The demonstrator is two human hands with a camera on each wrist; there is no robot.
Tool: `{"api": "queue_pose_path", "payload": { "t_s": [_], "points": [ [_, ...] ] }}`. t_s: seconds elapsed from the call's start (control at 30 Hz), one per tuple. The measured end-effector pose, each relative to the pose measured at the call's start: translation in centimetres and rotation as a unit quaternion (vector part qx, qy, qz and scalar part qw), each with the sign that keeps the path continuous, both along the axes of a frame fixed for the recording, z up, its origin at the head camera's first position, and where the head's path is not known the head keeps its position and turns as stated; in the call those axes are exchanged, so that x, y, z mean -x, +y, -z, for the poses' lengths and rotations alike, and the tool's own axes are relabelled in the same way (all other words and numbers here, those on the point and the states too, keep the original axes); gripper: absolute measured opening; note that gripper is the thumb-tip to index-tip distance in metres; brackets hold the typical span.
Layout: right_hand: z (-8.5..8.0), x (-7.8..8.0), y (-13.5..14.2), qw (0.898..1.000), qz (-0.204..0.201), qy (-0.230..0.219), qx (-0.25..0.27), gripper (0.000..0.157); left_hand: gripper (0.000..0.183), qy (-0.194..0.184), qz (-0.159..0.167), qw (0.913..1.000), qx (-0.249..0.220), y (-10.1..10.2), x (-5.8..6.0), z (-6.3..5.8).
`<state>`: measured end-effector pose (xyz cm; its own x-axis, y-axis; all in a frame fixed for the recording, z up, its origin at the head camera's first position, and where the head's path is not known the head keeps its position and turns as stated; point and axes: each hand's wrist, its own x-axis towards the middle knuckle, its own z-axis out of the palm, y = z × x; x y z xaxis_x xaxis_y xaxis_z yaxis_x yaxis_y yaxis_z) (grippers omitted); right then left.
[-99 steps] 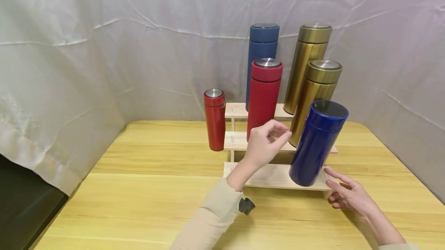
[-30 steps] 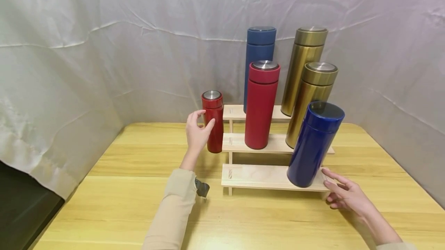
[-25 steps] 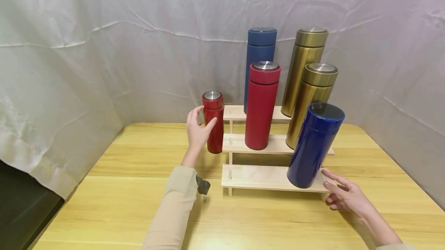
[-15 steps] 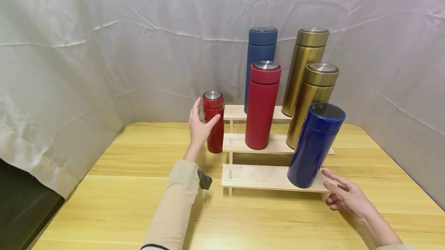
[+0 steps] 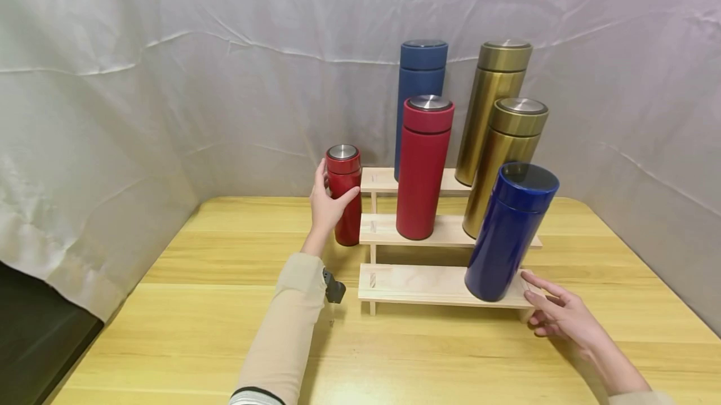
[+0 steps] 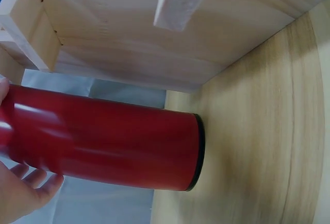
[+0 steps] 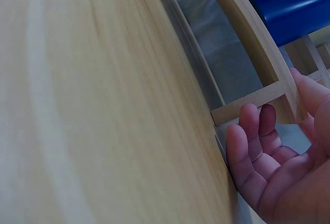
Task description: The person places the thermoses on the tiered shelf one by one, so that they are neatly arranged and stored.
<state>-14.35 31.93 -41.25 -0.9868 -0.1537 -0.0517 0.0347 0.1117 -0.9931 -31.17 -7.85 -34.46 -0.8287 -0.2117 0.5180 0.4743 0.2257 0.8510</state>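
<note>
In the head view my left hand (image 5: 328, 206) holds the small glossy red thermos (image 5: 348, 220), which stands upright left of a three-step wooden rack (image 5: 411, 283). The thumb lies along the near side of this thermos (image 6: 108, 139) and the fingers wrap its other side. My right hand (image 5: 566, 314) holds the right end of the lowest shelf between thumb and index finger. The other fingers of this right hand (image 7: 273, 167) curl loosely beside the rack's leg (image 7: 247, 103). A glossy dark blue thermos (image 5: 507, 242) stands on that shelf near the right hand.
On the middle step stand a larger red thermos (image 5: 424, 173) and a gold thermos (image 5: 509, 148). The top step bears a matte blue thermos (image 5: 421, 79) and another gold thermos (image 5: 496, 104). A grey cloth (image 5: 253, 98) hangs behind the wooden table (image 5: 225, 305).
My left hand has moved from in front of the larger red thermos leftward to the small red one, opened wider, then closed round it. The right hand stays at the rack's end.
</note>
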Motion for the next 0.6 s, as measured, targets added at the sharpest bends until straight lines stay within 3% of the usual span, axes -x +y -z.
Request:
{"api": "queue_pose_path", "payload": {
  "t_s": [0.6],
  "points": [
    [0.09,0.08,0.0,1.0,0.005,-0.005,0.017,0.036,0.075,-0.016,-0.002,0.9998,0.009,-0.16,-0.09,0.04]
  ]
}}
